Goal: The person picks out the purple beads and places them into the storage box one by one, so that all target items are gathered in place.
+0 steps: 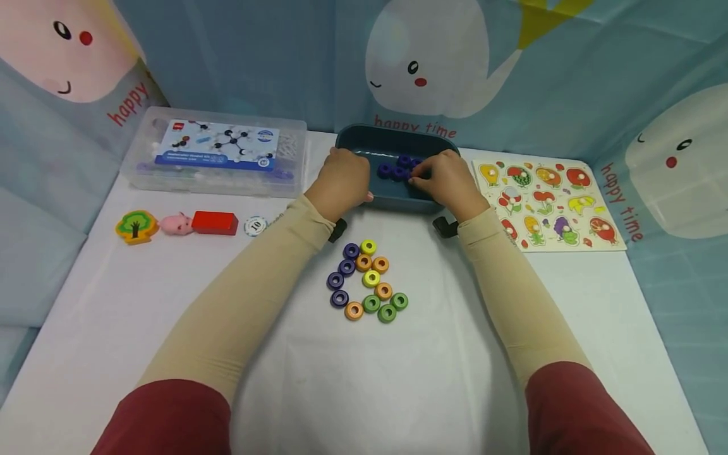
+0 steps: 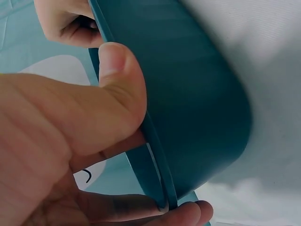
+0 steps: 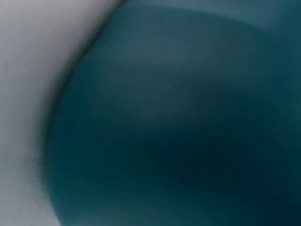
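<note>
A dark teal plastic basin (image 1: 392,203) stands at the back of the table with several purple ring beads (image 1: 385,170) on its floor. My left hand (image 1: 345,175) grips the basin's left rim; in the left wrist view its thumb (image 2: 123,87) presses the outer wall and its fingers curl over the edge. Over the basin's right side, my right hand (image 1: 449,180) reaches in, thumb and fingertips pinching at a purple bead partly hidden by them. The right wrist view holds only the blurred basin wall (image 3: 155,103).
Purple, yellow, orange and green ring beads (image 1: 371,279) form a loop in front of the basin. Leftward lie a clear model-kit box (image 1: 216,148), tree piece (image 1: 136,226), pink pig (image 1: 177,224), red block (image 1: 215,222) and chip (image 1: 255,225). A fruit puzzle board (image 1: 552,205) is right.
</note>
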`<action>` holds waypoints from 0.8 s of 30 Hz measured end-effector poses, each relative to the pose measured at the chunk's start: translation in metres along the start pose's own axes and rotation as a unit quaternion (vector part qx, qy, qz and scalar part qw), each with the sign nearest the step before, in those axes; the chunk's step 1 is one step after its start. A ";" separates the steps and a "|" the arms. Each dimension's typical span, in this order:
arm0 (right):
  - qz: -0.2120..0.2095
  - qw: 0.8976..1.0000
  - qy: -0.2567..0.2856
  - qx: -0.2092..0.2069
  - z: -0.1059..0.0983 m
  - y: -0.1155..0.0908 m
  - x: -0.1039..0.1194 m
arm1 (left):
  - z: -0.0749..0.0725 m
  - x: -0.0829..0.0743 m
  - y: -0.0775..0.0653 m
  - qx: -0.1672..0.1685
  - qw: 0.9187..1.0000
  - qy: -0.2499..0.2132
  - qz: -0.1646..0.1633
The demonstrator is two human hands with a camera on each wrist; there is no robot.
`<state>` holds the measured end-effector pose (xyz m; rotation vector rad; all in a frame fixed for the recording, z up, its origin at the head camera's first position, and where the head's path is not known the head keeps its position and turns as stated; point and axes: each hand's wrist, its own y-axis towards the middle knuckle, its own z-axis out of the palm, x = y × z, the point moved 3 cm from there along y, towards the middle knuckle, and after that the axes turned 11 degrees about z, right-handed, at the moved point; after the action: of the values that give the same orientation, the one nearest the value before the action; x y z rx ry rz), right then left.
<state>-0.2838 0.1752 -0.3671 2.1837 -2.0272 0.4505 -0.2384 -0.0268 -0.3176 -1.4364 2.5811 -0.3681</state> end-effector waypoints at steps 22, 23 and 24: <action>-0.266 0.961 0.079 0.011 0.017 -0.118 0.079 | 0.001 0.001 0.001 -0.012 1.000 -0.012 -0.004; -0.278 0.958 0.061 0.021 0.021 -0.120 0.084 | 0.001 0.001 0.001 -0.012 1.000 -0.013 -0.006; -0.287 0.957 0.044 0.028 0.025 -0.122 0.088 | 0.001 0.000 0.001 -0.010 1.000 -0.012 -0.008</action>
<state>-0.1549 0.0948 -0.3507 2.5792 -1.2557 0.5124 -0.2389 -0.0269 -0.3188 -1.4586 2.5635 -0.3246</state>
